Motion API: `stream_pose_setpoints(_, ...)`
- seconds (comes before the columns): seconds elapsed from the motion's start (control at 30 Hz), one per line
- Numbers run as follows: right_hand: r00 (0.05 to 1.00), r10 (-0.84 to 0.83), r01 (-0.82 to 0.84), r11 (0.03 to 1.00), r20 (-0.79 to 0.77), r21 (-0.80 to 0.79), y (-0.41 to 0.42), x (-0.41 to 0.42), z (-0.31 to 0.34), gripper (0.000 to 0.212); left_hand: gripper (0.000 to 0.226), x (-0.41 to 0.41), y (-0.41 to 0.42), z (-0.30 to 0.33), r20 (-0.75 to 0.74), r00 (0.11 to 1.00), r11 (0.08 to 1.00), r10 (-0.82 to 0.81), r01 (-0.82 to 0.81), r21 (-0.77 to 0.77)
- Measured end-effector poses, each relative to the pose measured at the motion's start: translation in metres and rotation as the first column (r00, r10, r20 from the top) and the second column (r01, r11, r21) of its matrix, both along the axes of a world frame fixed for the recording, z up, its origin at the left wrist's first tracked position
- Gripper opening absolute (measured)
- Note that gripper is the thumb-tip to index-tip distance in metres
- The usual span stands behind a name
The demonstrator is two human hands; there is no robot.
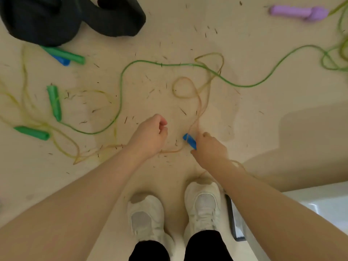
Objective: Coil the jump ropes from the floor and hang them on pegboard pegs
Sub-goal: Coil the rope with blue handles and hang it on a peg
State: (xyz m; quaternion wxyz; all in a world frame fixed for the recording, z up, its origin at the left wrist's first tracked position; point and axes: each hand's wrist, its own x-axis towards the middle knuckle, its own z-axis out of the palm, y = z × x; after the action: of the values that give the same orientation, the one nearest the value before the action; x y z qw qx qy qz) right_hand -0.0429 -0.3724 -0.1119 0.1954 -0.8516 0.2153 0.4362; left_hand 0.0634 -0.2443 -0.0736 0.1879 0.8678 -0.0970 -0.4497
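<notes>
**Both hands on the orange rope above a floor strewn with jump ropes**

The person stands on a beige floor [254, 44], white shoes [204, 206] visible below, and reaches both bare arms down and forward. The right hand [209, 149] is closed around a blue handle [189, 141], whose upper end sticks out past the fingers [206, 135]. A thin orange rope [183, 87] runs up from that handle, loops twice on the floor ahead, and another stretch of it sags from the handle across to the left hand [150, 136]. The left hand is curled into a loose fist; the rope meets its underside, though whether the fingers actually pinch it cannot be told.

A green rope [244, 86] snakes across the floor from a green handle [54, 102] at left to a tangle at the far right edge. A yellowish rope [24, 102] lies in loose loops at left, near a second green handle [32, 132]. Further back, a green and blue handle pair [66, 55] lies beside a dark bag [66, 17]. A purple handle [299, 13] rests at the top right. Small dark specks litter the floor.
</notes>
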Motion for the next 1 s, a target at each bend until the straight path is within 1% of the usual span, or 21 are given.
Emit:
stream_pose_setpoints(0.1,0.984,0.153,-0.137,0.978,0.096,-0.156,0.011,-0.012,-0.029,0.021,0.024,-0.013,0.010,-0.024,-0.003,0.999,0.998,0.053,-0.053,-0.036)
stream_pose_setpoints(0.17,0.972,0.171,-0.139,0.971,0.163,-0.195,0.012,-0.013,-0.030,0.018,0.023,-0.018,0.014,-0.025,-0.017,0.997,0.996,0.075,-0.076,-0.054)
stream_pose_setpoints(0.23,0.968,0.097,-0.061,0.986,0.232,-0.156,0.004,-0.007,-0.010,0.021,0.024,-0.019,0.012,-0.013,-0.021,0.996,0.992,0.088,-0.089,-0.087)
stream_pose_setpoints(0.3,0.960,-0.002,0.005,1.000,0.281,-0.008,-0.011,0.005,0.027,0.031,0.030,-0.015,0.003,0.015,0.005,0.997,0.987,0.079,-0.078,-0.137)
stream_pose_setpoints(0.37,0.954,0.018,-0.049,0.994,0.300,0.096,-0.030,0.025,0.078,0.036,0.046,-0.004,-0.013,0.058,0.069,0.998,0.981,0.003,0.011,-0.196)
stream_pose_setpoints(0.43,0.954,0.073,-0.121,0.982,0.291,0.148,-0.045,0.047,0.138,0.036,0.066,0.009,-0.033,0.111,0.152,0.968,0.950,-0.198,0.228,-0.215)
stream_pose_setpoints(0.47,0.961,0.032,-0.093,0.973,0.275,0.211,-0.050,0.058,0.170,0.033,0.074,0.014,-0.044,0.140,0.167,0.937,0.915,-0.306,0.338,-0.221)
stream_pose_setpoints(0.5,0.966,-0.048,-0.031,0.955,0.255,0.295,-0.056,0.068,0.203,0.029,0.080,0.019,-0.053,0.170,0.148,0.913,0.883,-0.381,0.406,-0.236)
stream_pose_setpoints(0.53,0.962,-0.142,0.044,0.923,0.234,0.382,-0.061,0.078,0.238,0.023,0.085,0.023,-0.062,0.201,0.102,0.903,0.867,-0.418,0.430,-0.252)
stream_pose_setpoints(0.57,0.953,-0.219,0.103,0.885,0.211,0.454,-0.066,0.087,0.273,0.017,0.087,0.028,-0.070,0.232,0.071,0.903,0.866,-0.424,0.427,-0.259)
stream_pose_setpoints(0.63,0.934,-0.289,0.134,0.829,0.211,0.543,-0.079,0.101,0.346,0.012,0.085,0.041,-0.083,0.299,0.122,0.911,0.869,-0.394,0.413,-0.274)
stream_pose_setpoints(0.7,0.926,-0.292,0.114,0.822,0.240,0.557,-0.094,0.110,0.422,0.006,0.078,0.057,-0.089,0.371,0.192,0.907,0.872,-0.374,0.414,-0.261)
stream_pose_setpoints(0.73,0.921,-0.294,0.110,0.827,0.257,0.552,-0.102,0.114,0.461,0.009,0.069,0.065,-0.091,0.409,0.226,0.903,0.877,-0.366,0.416,-0.241)
stream_pose_setpoints(0.77,0.912,-0.302,0.111,0.833,0.277,0.543,-0.111,0.117,0.499,0.016,0.054,0.073,-0.090,0.446,0.258,0.907,0.892,-0.334,0.392,-0.225)
stream_pose_setpoints(0.8,0.897,-0.319,0.113,0.835,0.305,0.539,-0.119,0.120,0.538,0.023,0.039,0.078,-0.089,0.483,0.291,0.919,0.908,-0.265,0.339,-0.245)
stream_pose_setpoints(0.83,0.873,-0.355,0.121,0.822,0.335,0.556,-0.127,0.122,0.576,0.027,0.033,0.082,-0.088,0.517,0.297,0.941,0.916,-0.159,0.253,-0.312)
stream_pose_setpoints(0.87,0.846,-0.400,0.129,0.796,0.354,0.591,-0.133,0.123,0.613,0.026,0.038,0.084,-0.086,0.550,0.250,0.968,0.899,-0.033,0.138,-0.416)
stream_pose_setpoints(0.9,0.821,-0.431,0.125,0.776,0.375,0.619,-0.138,0.125,0.647,0.023,0.042,0.083,-0.084,0.583,0.153,0.984,0.847,0.093,0.003,-0.532)
stream_pose_setpoints(0.93,0.804,-0.435,0.103,0.773,0.406,0.626,-0.142,0.125,0.678,0.020,0.044,0.081,-0.082,0.613,0.040,0.977,0.760,0.210,-0.138,-0.636)
stream_pose_setpoints(0.97,0.792,-0.419,0.069,0.783,0.443,0.618,-0.146,0.126,0.706,0.017,0.045,0.079,-0.079,0.640,-0.041,0.950,0.659,0.309,-0.245,-0.711)
stream_pose_setpoints(1.0,0.784,-0.394,0.033,0.799,0.481,0.601,-0.150,0.128,0.733,0.017,0.043,0.078,-0.075,0.666,-0.085,0.914,0.559,0.397,-0.314,-0.768)
